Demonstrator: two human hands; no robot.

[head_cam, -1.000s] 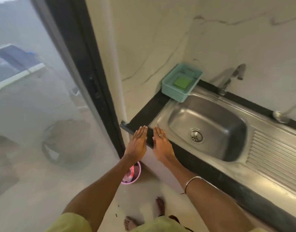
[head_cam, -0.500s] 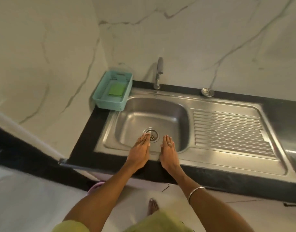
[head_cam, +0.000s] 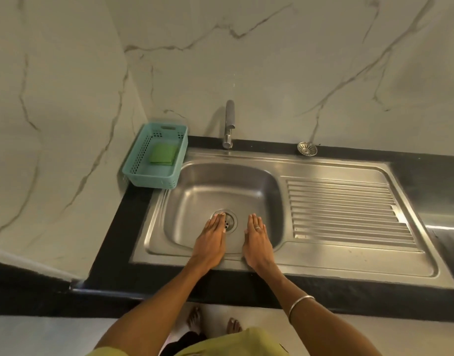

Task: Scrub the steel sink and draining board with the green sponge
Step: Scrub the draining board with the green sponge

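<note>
Far left on the black desk: teal basket against the wall, green sponge lying flat inside it, untouched, well apart from both my hands. So 0 scrubbing done as far as I can judge: steel sink looks dry, no suds, tap not running. Everything is left: fetch sponge, do the bowl, then the draining board. My left hand is stretched forward over the front rim of the sink, palm down, fingers straight and together, tips over the drain; grip holds nothing. My right hand is just beside it, same pose, flat with fingers extended, ring visible, bangle on the wrist, also holding nothing. Cannot tell whether the palms touch the steel or hover. Right of that, the ribbed board is bare; a loose strainer sits on the desk behind it. Sponge is nearer my left hand, so I'd reach with that.
</note>
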